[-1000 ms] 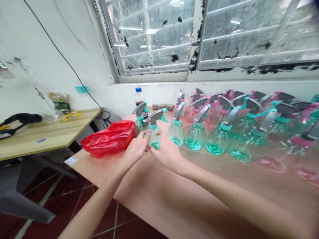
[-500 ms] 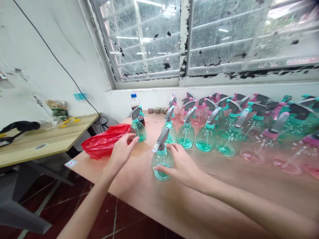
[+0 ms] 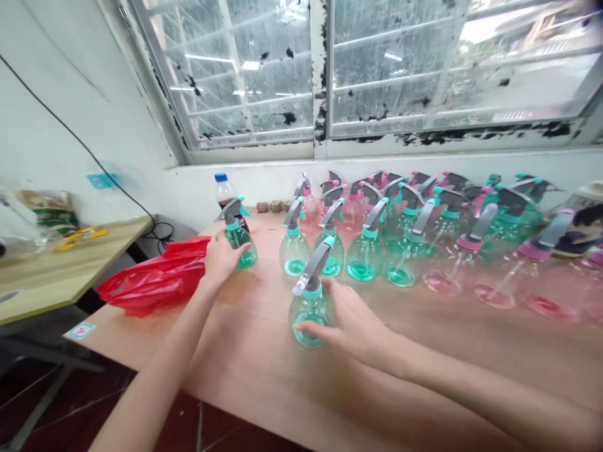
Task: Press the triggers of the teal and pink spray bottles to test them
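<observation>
In the head view, the person's right hand (image 3: 351,320) grasps the nearer green spray bottle (image 3: 309,314) from its right side, the thumb laid across the front of the clear body and the other fingers curled round toward the back, partly hidden by it. This bottle is upright at the middle of the wooden tabletop (image 3: 249,370), in front of the rest, its grey lever slanting down toward the left. The left hand (image 3: 220,258) is at the farther green spray bottle (image 3: 244,245), which is upright to the left; the thumb reaches over the front of its body and the other fingers are bent at its left side, mostly out of sight, so whether they grip it cannot be told. A crumpled red plastic bag (image 3: 155,279) lies just left of that hand, and a blue-capped drink bottle (image 3: 226,188) is behind the farther green spray bottle. To the right, a row of green bottles (image 3: 363,257) continues into pink bottles (image 3: 445,270), with more of both colours crowded behind. Small blocks (image 3: 276,206) lie near the wall, below a barred window (image 3: 254,75) with flaking paint.
</observation>
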The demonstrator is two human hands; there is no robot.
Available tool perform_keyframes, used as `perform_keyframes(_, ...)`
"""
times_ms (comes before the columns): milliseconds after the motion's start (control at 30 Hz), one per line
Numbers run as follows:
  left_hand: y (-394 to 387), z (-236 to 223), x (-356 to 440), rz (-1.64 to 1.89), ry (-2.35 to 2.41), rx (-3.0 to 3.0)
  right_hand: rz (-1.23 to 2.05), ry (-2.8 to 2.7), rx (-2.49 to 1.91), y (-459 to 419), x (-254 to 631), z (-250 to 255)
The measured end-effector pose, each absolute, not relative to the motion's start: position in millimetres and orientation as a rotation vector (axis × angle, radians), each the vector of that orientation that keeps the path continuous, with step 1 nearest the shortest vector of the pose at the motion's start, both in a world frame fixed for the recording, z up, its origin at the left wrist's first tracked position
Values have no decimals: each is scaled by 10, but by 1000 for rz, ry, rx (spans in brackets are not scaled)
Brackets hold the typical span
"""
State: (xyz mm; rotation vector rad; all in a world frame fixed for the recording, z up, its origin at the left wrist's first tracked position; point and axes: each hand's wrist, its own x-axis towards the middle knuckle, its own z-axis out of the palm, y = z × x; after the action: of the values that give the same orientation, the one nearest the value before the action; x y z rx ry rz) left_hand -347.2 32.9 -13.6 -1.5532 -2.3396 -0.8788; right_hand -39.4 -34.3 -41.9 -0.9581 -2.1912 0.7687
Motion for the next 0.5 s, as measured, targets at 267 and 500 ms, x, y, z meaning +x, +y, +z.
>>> perform_keyframes(267,327,-173,-3410,-976,-2329,-1512,713,-2165,-947,-323,-337,-509)
perform_keyframes(500,-54,-380,-3108,-1183,-2193,-1597,603,-2141,-978,-273,-74,-614)
